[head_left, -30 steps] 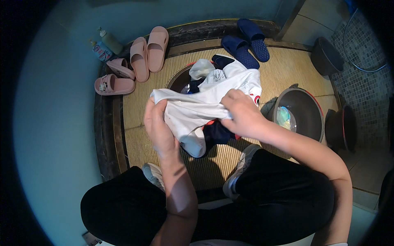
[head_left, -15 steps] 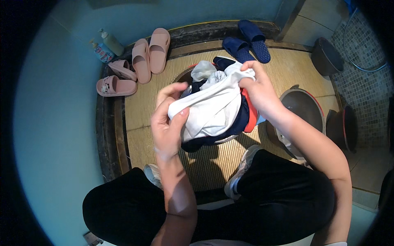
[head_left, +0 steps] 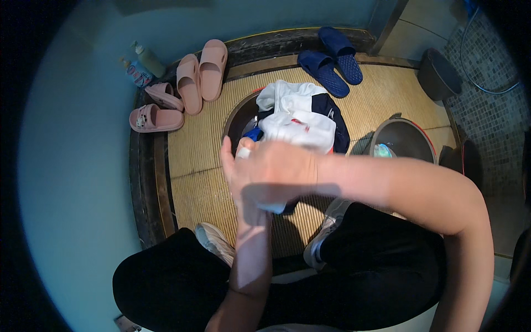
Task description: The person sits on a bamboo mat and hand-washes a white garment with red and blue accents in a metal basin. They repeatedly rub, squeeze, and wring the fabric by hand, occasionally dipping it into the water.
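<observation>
My right hand (head_left: 285,166), smeared by motion, lies across my left hand (head_left: 238,180) at the near edge of a round brown basin (head_left: 231,123). Bits of white cloth show at the left fingers, which are closed on part of a white garment (head_left: 310,127). Its upper part, with a small red mark, spreads over the heap in the basin. Dark navy cloth (head_left: 338,124) shows at the heap's right side, and a bit of bright blue cloth (head_left: 253,134) at its left. The right fingers are blurred and cannot be made out.
A brown bucket (head_left: 404,127) with something pale in it stands at the right, by darker buckets (head_left: 440,74). Pink slippers (head_left: 213,69) and bottles (head_left: 148,60) line the left wall; navy slippers (head_left: 340,55) lie at the back. My shoes (head_left: 215,243) rest on the ribbed mat (head_left: 193,188).
My right hand has swung left and down from the garment's far right side onto my left hand. The stretched white garment has dropped onto the heap, and its red mark now shows.
</observation>
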### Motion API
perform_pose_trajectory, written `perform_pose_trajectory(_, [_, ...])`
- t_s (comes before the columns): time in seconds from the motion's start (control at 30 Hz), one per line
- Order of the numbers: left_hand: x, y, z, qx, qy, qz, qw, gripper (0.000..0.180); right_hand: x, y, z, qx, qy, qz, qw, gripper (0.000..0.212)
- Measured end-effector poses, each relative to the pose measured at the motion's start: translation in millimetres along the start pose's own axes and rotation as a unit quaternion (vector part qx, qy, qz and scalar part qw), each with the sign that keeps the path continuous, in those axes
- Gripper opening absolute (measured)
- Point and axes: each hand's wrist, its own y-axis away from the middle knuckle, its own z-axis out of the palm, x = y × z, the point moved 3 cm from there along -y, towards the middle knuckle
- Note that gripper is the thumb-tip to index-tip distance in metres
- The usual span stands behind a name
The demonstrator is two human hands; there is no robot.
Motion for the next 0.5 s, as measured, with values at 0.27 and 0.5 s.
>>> perform_pose_trajectory(0.27, [-33.2, -54.9, -47.2, -0.327, 0.176, -0.065, 0.926, 0.033, -13.9, -22.2, 14.4, -0.024, -0.011, 0.107, 0.994, 0.018])
perform_pose_trajectory(0.5, [-6.3, -11.7, 10.6, -0.110, 0.269, -0.185, 0.939, 0.040, 30.4, -2.3, -0.2, -0.002, 0.029, 0.177, 0.984, 0.016])
